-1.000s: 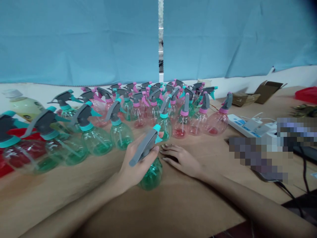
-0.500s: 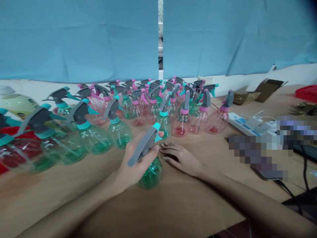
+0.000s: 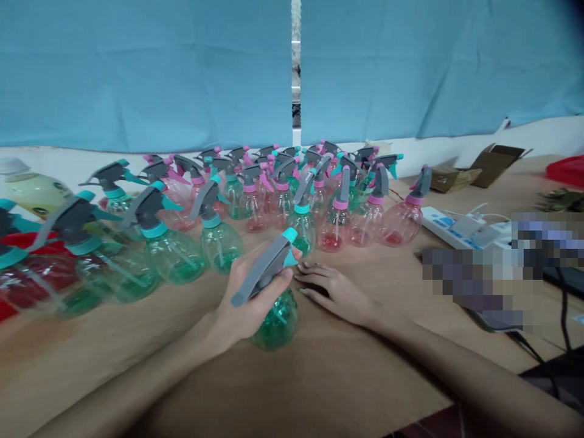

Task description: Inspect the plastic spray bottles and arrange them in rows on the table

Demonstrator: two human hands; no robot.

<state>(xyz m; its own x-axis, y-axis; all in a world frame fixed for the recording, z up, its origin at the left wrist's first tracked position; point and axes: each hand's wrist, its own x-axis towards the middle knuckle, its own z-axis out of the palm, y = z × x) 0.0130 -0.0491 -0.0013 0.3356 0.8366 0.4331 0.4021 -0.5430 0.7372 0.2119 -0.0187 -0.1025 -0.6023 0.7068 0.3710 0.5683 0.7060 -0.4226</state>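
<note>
My left hand (image 3: 244, 304) is wrapped around the neck of a green, clear spray bottle (image 3: 276, 323) with a grey head and a turquoise nozzle. Green liquid shows through its round body, and the nozzle points up and away to the right. Just right of that bottle, my right hand (image 3: 335, 292) rests palm down on the brown tabletop (image 3: 347, 377), fingers stretched out and holding nothing. Beyond both hands stands a green spray bottle (image 3: 301, 234), with a pink spray bottle (image 3: 334, 234) beside it.
Several more green and pink spray bottles (image 3: 173, 258) crowd the left and back. A large bottle of pale liquid (image 3: 31, 188) stands far left, near red plastic (image 3: 41, 243). At right are a white power strip (image 3: 447, 228), an open cardboard box (image 3: 495, 167) and a dark cable (image 3: 538, 353).
The spray bottle in my left hand has shifted very slightly, its head's rear end a little to the left. My right hand stays in the same place.
</note>
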